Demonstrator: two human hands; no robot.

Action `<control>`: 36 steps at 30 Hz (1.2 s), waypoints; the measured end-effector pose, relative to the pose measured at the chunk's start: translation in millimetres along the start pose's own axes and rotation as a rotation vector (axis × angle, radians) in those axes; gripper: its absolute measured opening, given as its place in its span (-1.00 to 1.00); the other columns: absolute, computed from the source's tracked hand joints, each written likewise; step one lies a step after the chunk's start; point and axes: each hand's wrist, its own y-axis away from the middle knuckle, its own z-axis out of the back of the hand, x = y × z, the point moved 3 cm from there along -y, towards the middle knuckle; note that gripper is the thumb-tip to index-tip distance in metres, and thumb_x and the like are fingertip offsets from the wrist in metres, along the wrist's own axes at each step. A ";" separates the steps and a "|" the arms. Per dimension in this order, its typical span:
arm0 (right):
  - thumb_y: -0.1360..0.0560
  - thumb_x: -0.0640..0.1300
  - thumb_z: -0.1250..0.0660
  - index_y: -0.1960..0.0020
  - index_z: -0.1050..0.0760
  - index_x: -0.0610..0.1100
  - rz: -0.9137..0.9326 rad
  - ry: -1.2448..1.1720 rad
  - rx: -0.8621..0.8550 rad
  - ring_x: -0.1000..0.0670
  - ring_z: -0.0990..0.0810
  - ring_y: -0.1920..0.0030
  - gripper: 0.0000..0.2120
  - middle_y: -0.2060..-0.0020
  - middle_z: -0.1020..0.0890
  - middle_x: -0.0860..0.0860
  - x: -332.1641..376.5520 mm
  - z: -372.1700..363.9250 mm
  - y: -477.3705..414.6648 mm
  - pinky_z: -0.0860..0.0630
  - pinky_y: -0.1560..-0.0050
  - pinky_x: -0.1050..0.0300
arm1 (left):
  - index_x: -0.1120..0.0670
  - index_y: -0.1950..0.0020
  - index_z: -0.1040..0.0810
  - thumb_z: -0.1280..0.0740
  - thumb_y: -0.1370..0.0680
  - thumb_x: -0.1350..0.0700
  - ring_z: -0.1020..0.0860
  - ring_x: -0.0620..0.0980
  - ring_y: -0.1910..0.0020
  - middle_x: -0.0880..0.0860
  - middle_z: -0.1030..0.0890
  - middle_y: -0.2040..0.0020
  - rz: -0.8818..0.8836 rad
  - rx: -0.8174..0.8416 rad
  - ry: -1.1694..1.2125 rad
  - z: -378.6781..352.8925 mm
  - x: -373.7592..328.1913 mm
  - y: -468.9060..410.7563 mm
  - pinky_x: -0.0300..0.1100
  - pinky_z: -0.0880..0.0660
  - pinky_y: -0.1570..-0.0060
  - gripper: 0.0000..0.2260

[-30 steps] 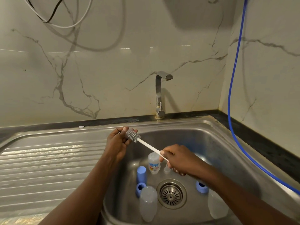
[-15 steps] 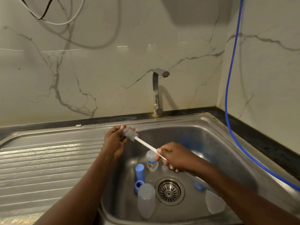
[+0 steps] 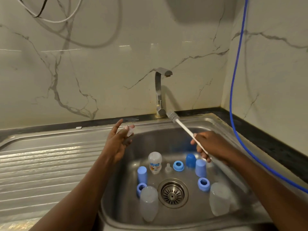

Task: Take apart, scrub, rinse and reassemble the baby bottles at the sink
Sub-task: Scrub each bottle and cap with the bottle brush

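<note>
My left hand holds a small clear teat in its fingertips above the sink's left rim. My right hand grips the white handle of a bottle brush, whose grey bristle head now points up at the base of the tap. In the steel sink lie a printed bottle, two clear bottles, blue caps, blue collar rings and another teat.
The drain strainer sits in the middle of the basin. A ribbed draining board stretches to the left. A blue hose hangs down the right wall and runs along the dark counter. Cables loop at the top left.
The brush head has come away from the teat in my left hand and swung up and right toward the tap. My left hand's fingers have spread, still holding the teat.
</note>
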 end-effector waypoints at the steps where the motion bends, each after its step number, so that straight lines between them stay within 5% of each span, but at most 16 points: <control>1: -0.65 -0.07 -0.16 0.06 -0.53 -0.23 -0.008 -0.009 -0.035 0.06 -0.43 0.60 -0.72 0.48 -0.50 -0.05 -3.5 9.9 -2.7 -0.36 0.60 0.26 | 0.03 -0.30 -0.47 -0.25 -0.64 0.21 -0.62 0.06 -0.02 0.08 -0.68 -0.08 -0.015 0.027 -0.105 -5.5 1.2 1.0 -0.11 -0.51 0.01 -0.75; 5: -0.62 -0.08 -0.22 0.08 -0.55 -0.23 -0.069 -0.049 -0.103 0.07 -0.45 0.61 -0.75 0.48 -0.53 -0.06 -19.2 34.9 -12.6 -0.40 0.57 0.27 | 0.16 -0.07 -0.58 -0.34 -0.56 0.26 -0.65 0.06 -0.02 0.08 -0.70 0.04 -0.061 0.221 -0.472 -34.1 10.5 13.6 -0.17 -0.58 0.04 -0.89; 9: -0.61 -0.08 -0.24 0.10 -0.55 -0.25 -0.094 -0.097 -0.141 0.08 -0.43 0.63 -0.74 0.49 -0.52 -0.06 -35.2 38.9 -20.4 -0.39 0.59 0.27 | 0.06 0.12 -0.62 -0.51 -0.43 0.22 -0.65 -0.15 0.13 0.00 -0.69 0.16 -0.196 0.328 -0.955 -68.1 29.0 33.1 -0.32 -0.55 0.05 -0.88; 14: -0.59 -0.08 -0.25 0.13 -0.56 -0.23 -0.106 -0.142 -0.137 0.09 -0.43 0.64 -0.74 0.49 -0.53 -0.05 -40.3 29.3 -24.1 -0.38 0.59 0.29 | 0.02 0.12 -0.64 -0.55 -0.39 0.15 -0.54 -0.32 0.24 -0.15 -0.61 0.21 -0.201 0.601 -1.311 -110.7 72.7 50.1 -0.48 -0.42 0.17 -0.86; 20: -0.60 -0.10 -0.23 0.15 -0.53 -0.24 -0.137 -0.151 -0.106 0.07 -0.39 0.64 -0.74 0.48 -0.50 -0.07 -41.4 24.0 -25.1 -0.36 0.60 0.29 | 0.15 0.07 -0.65 -0.50 -0.39 0.29 -0.47 -0.22 0.30 0.04 -0.67 0.14 -0.199 0.822 -1.394 -159.1 126.5 61.4 -0.55 -0.32 0.29 -0.85; 23: -0.60 -0.10 -0.24 0.15 -0.54 -0.24 -0.138 -0.143 -0.108 0.06 -0.40 0.63 -0.74 0.48 -0.50 -0.07 -41.1 22.9 -25.1 -0.37 0.59 0.28 | 0.19 0.07 -0.64 -0.46 -0.42 0.33 -0.47 -0.27 0.36 -0.04 -0.62 0.22 -0.182 0.897 -1.369 -167.7 144.6 66.1 -0.51 -0.37 0.27 -0.87; 36: -0.61 -0.06 -0.22 0.05 -0.55 -0.25 -0.128 -0.086 -0.076 0.08 -0.44 0.58 -0.74 0.43 -0.53 -0.06 -37.0 21.1 -22.8 -0.44 0.53 0.26 | 0.13 -0.01 -0.64 -0.38 -0.49 0.30 -0.60 -0.02 0.00 0.03 -0.67 0.01 -0.348 1.066 -1.403 -184.0 175.9 71.0 -0.01 -0.54 -0.06 -0.86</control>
